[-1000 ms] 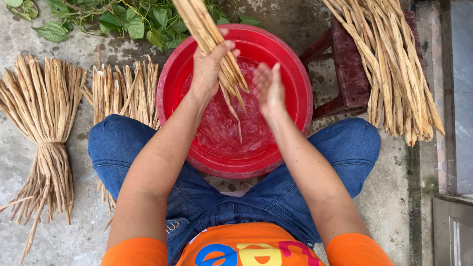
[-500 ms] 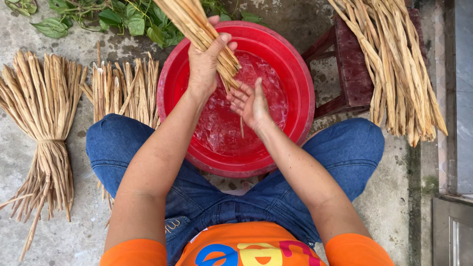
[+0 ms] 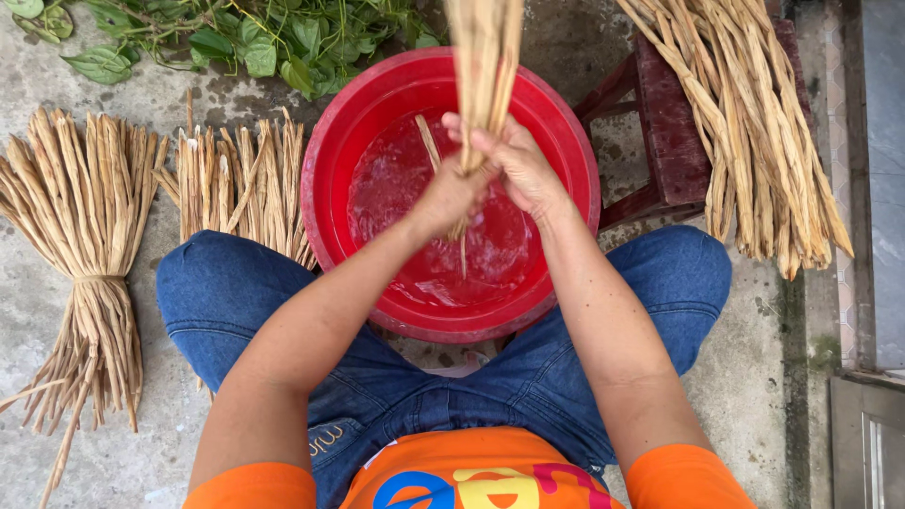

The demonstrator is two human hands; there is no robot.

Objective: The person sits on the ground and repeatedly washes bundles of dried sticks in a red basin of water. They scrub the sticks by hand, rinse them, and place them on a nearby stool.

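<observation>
A bundle of tan dried stalks (image 3: pixel 485 57) stands upright over a red basin (image 3: pixel 332 170) that holds water. My left hand (image 3: pixel 451 193) and my right hand (image 3: pixel 514 165) both grip the bundle's lower end, close together above the water. A few loose stalk ends hang below my hands toward the water. The basin sits on the ground between my knees, which are in blue jeans.
A tied sheaf of dried stalks (image 3: pixel 80 236) lies at the left, and another sheaf (image 3: pixel 240 184) lies beside the basin. More stalks (image 3: pixel 754 123) rest across a dark red stool (image 3: pixel 669 141) at the right. Green leafy plants (image 3: pixel 255 38) lie behind the basin.
My right hand has come from open above the water to grip the bundle beside my left hand. The bundle has swung from tilted left to upright.
</observation>
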